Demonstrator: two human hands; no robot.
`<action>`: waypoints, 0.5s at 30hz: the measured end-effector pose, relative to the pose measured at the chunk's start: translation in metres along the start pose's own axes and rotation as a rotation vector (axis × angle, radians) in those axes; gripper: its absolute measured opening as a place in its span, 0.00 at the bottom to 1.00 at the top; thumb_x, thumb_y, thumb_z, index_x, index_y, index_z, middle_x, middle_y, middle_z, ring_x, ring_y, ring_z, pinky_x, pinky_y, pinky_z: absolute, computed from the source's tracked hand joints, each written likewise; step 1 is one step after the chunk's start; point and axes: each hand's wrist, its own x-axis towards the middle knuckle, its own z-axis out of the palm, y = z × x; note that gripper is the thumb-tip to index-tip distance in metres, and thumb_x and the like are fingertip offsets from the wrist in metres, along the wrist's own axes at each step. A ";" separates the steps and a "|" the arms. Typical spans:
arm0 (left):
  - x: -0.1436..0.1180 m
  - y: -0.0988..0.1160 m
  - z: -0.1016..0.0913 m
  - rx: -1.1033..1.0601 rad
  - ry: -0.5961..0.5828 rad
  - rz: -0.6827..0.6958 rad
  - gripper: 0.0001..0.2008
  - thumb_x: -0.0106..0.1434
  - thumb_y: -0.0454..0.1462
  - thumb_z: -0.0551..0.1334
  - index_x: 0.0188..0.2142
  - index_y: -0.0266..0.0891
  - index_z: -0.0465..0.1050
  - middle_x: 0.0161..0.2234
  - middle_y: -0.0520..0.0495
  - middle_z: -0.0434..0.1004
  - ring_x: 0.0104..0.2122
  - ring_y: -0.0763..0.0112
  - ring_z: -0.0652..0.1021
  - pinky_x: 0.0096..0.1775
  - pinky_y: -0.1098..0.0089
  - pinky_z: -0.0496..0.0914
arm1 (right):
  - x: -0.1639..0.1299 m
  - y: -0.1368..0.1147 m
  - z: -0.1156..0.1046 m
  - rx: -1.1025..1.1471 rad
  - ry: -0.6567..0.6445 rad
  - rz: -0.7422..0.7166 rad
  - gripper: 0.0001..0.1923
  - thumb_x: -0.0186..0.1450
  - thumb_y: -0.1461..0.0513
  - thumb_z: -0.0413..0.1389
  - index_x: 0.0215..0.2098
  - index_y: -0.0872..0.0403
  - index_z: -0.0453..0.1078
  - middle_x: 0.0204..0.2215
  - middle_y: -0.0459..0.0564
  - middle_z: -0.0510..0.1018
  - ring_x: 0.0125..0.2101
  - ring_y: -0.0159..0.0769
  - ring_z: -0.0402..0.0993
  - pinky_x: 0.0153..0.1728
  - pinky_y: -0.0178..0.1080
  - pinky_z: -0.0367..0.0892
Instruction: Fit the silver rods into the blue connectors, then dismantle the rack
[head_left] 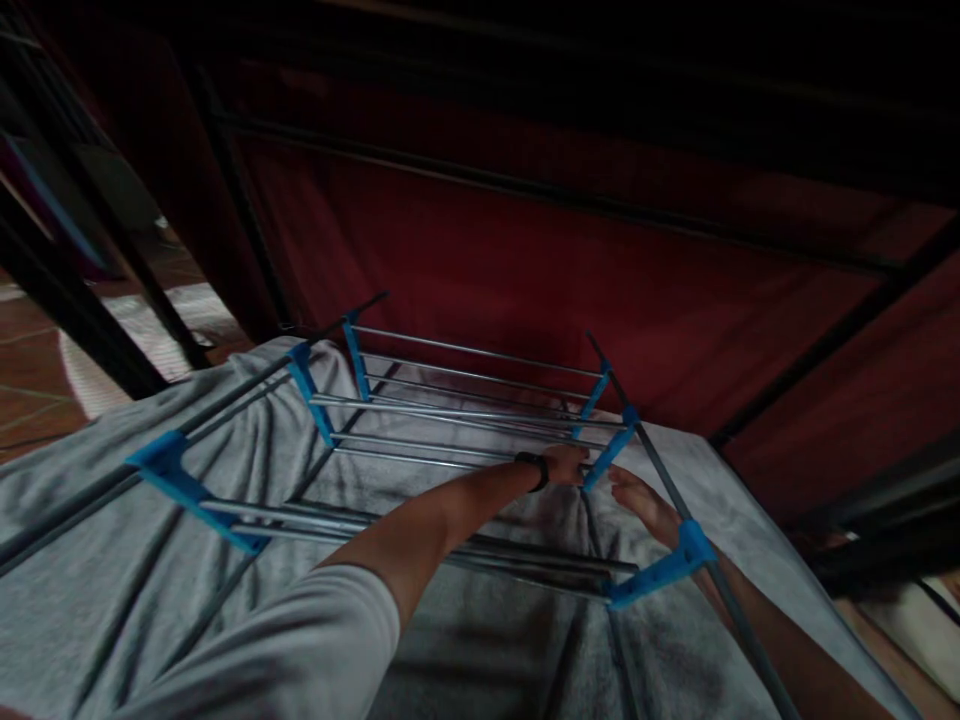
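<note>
Around six o'clock in your view, the metal-rod rack (465, 411) rests on the grey blanket (465, 650). At four o'clock, your left hand (564, 465) bends its fingers beside a blue bracket (609, 455), grip unclear; your right hand (646, 502), fingers loosely spread, is just outside it.

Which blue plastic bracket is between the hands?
The middle blue plastic bracket of three along the right-side grey metal pole: bare left hand on one side, bare right hand on the other. No other bracket sits between them.
</note>
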 end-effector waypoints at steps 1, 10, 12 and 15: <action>-0.006 -0.002 -0.004 0.017 -0.002 0.003 0.17 0.58 0.35 0.67 0.47 0.34 0.73 0.44 0.36 0.80 0.42 0.55 0.79 0.43 0.65 0.72 | 0.003 0.002 -0.006 0.013 0.043 0.050 0.29 0.45 0.55 0.61 0.47 0.48 0.75 0.56 0.60 0.73 0.61 0.58 0.64 0.60 0.57 0.59; -0.078 -0.006 -0.024 0.267 0.113 0.171 0.13 0.67 0.30 0.53 0.49 0.35 0.71 0.48 0.38 0.75 0.49 0.58 0.75 0.52 0.63 0.68 | 0.006 -0.029 -0.033 0.254 0.189 0.075 0.20 0.42 0.59 0.62 0.36 0.50 0.73 0.49 0.57 0.78 0.50 0.52 0.74 0.56 0.56 0.66; -0.087 0.001 -0.029 0.395 0.192 0.224 0.15 0.67 0.28 0.52 0.50 0.37 0.71 0.49 0.39 0.73 0.50 0.59 0.73 0.53 0.61 0.67 | 0.003 -0.037 -0.021 0.260 0.179 0.040 0.22 0.43 0.59 0.60 0.38 0.49 0.73 0.50 0.55 0.78 0.51 0.51 0.73 0.56 0.56 0.65; -0.084 0.011 -0.038 0.504 0.283 0.226 0.19 0.68 0.28 0.51 0.56 0.37 0.67 0.55 0.38 0.70 0.54 0.56 0.70 0.57 0.56 0.63 | -0.001 -0.048 -0.001 0.200 0.130 -0.042 0.25 0.45 0.60 0.57 0.43 0.48 0.74 0.52 0.52 0.77 0.54 0.51 0.69 0.58 0.57 0.61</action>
